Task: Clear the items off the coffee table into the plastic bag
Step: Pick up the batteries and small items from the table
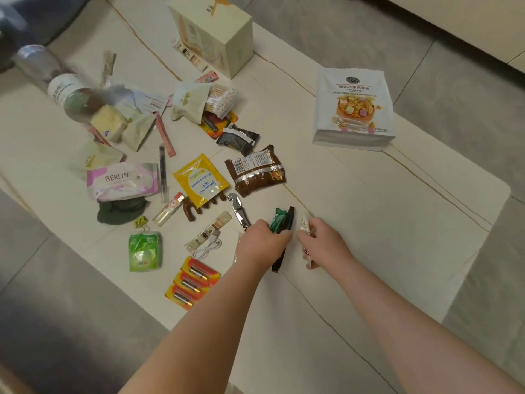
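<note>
Many small items lie scattered over the cream coffee table [383, 209]. My left hand [262, 241] grips a green and black packet [282, 220] near the table's middle front. Beside it, my right hand [322, 240] pinches a small white tube-like item [305, 223]; something red and white shows under its palm. A corkscrew [238, 213] lies just left of my left hand. Nearby are orange battery packs [193, 281], a green tissue pack [145, 251], a yellow sachet [200, 180] and a brown snack bag [257, 170]. No plastic bag is in view.
A white cereal bag [353, 109] lies at the right, a cream box [213, 32] stands at the back, and a jar [65, 86] lies at the left. A Berlin wipes pack [122, 180] and cotton swabs [218, 100] sit in the clutter. Grey floor tiles surround the table.
</note>
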Demonstrator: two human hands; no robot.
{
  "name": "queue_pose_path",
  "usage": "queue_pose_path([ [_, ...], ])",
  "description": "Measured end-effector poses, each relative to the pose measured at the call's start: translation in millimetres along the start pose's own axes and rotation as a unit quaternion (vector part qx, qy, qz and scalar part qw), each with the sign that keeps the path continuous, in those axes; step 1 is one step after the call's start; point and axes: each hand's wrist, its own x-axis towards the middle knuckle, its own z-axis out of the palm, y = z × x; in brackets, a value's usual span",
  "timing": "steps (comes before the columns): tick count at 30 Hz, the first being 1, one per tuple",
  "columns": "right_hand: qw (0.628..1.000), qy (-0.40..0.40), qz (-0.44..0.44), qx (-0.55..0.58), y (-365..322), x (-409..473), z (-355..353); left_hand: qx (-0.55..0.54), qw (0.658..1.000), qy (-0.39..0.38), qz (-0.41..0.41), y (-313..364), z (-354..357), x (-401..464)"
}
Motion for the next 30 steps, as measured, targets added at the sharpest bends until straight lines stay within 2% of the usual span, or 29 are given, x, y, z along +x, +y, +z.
queue_pose_path([
  [4, 0.997, -0.054, 0.0, 0.058, -17.1, -29.5, 8.0, -0.161, 0.987, -0.02, -0.025, -13.2, -16.4, -34.5],
  [8, 0.993, -0.092, -0.007, 0.076, -38.2, -65.9, 20.2, -0.25, 0.967, -0.003, -0.055, -35.2, -42.1, -79.8],
  [15, 0.983, -0.173, -0.064, -0.01, -103.5, -142.9, 67.6, -0.335, 0.933, 0.106, -0.078, -103.5, -107.7, -172.7],
  [19, 0.965, -0.232, -0.112, -0.059, -143.4, -193.6, 120.1, -0.396, 0.894, 0.187, -0.1, -162.8, -148.8, -224.9],
  [23, 0.942, -0.275, -0.152, -0.117, -172.9, -243.0, 187.9, -0.407, 0.859, 0.276, -0.146, -228.9, -184.5, -277.0],
  [30, 0.908, -0.34, -0.166, -0.18, -184.7, -328.7, 319.2, -0.47, 0.788, 0.325, -0.23, -354.6, -200.8, -354.6],
])
